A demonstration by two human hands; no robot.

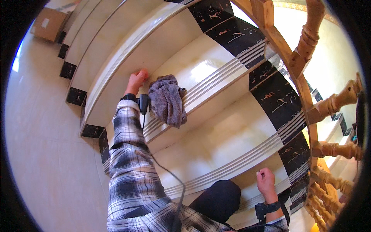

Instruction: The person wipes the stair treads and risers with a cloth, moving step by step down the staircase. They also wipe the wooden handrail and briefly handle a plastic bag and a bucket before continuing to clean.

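Curled fingers of my left hand (138,80) are at the pale stone riser of a stair, just left of a crumpled grey cloth (169,100). Whether they hold something small is hidden. The cloth lies on the stair tread (185,61) and hangs over its grooved front edge. A black device with a cable is strapped at my left wrist, close beside the cloth. My right hand (266,180) is at the lower right above a lower step, its fingers folded in a loose fist with nothing seen in it. A black device is strapped at that wrist too.
Curved stairs with black marbled ends climb to the upper left. A wooden railing (307,116) with turned balusters borders the right side. A cardboard box (49,24) stands at the upper left, by the stair ends. My dark-clothed knee (221,197) is at the bottom, and a cable crosses my plaid sleeve.
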